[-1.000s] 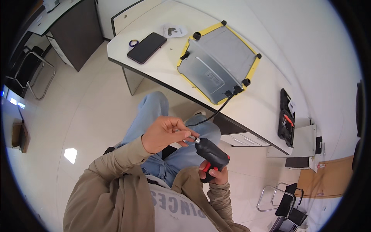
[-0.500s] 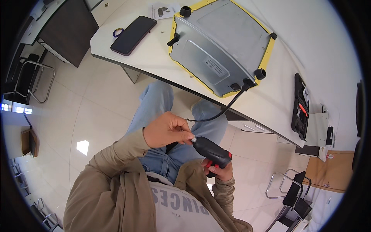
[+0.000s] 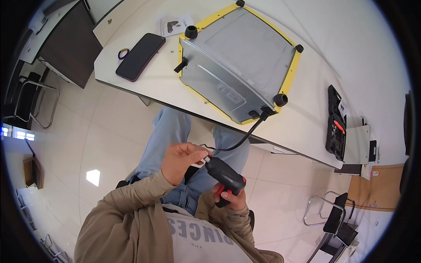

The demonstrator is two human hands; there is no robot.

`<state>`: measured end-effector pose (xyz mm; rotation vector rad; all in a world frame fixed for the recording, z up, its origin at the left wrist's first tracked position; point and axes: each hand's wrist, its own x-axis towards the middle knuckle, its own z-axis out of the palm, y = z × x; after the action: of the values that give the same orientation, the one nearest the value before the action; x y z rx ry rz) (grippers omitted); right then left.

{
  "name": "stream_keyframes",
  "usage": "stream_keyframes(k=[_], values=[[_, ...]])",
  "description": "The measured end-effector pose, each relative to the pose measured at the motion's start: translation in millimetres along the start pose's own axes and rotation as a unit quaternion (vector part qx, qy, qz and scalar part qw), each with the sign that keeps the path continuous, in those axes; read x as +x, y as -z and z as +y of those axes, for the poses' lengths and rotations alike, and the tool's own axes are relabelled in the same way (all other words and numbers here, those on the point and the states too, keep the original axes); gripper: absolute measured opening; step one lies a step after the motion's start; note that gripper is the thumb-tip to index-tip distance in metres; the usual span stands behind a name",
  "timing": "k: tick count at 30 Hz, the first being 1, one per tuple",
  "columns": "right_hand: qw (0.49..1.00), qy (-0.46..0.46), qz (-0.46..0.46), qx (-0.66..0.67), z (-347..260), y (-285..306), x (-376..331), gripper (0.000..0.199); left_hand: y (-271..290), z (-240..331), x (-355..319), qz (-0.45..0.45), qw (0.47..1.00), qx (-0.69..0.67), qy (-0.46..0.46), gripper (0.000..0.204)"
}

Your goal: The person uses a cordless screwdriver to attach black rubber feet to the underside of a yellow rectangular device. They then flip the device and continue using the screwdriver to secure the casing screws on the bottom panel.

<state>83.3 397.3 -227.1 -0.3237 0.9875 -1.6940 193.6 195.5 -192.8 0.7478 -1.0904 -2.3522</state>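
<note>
My right hand point(image 3: 234, 199) is wrapped round the grip of a black and red cordless screwdriver point(image 3: 227, 175), held over my lap with its nose pointing up and to the left. At that nose, the thumb and fingers of my left hand point(image 3: 180, 162) pinch the small silver metal tip point(image 3: 207, 159). Whether a separate bit sits in it is too small to tell. Beyond my hands, a grey metal case with a yellow rim point(image 3: 239, 57) lies on the table, black feet showing. A black power cord point(image 3: 245, 133) runs from its socket down behind my left hand.
On the white table point(image 3: 302, 127) lie a phone point(image 3: 140, 57), a purple ring-shaped item point(image 3: 123, 54) and a printed leaflet point(image 3: 174, 25). An open black tool case point(image 3: 336, 125) with an orange-red piece is at the right end. A chair point(image 3: 335, 212) stands at lower right.
Both hands and the cordless screwdriver have shifted slightly left in the picture. The left hand still pinches the tip. The table and metal case appear lower and further left as the view moved.
</note>
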Motion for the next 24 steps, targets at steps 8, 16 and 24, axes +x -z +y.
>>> stream_keyframes(k=[8,16,24], values=[[0.994,0.054,-0.021,0.096,9.5,14.4,-26.5,0.054,-40.7,5.3,-3.9,-0.072,0.997,0.028,-0.031,0.019],[0.982,0.175,0.073,0.03,-39.9,8.4,-23.9,0.053,-64.8,2.5,-2.9,-0.091,0.996,0.017,-0.009,0.022],[0.879,0.317,0.292,-0.205,-127.6,28.2,14.5,0.026,-20.8,8.1,-2.0,-0.096,0.983,0.147,-0.06,0.023]])
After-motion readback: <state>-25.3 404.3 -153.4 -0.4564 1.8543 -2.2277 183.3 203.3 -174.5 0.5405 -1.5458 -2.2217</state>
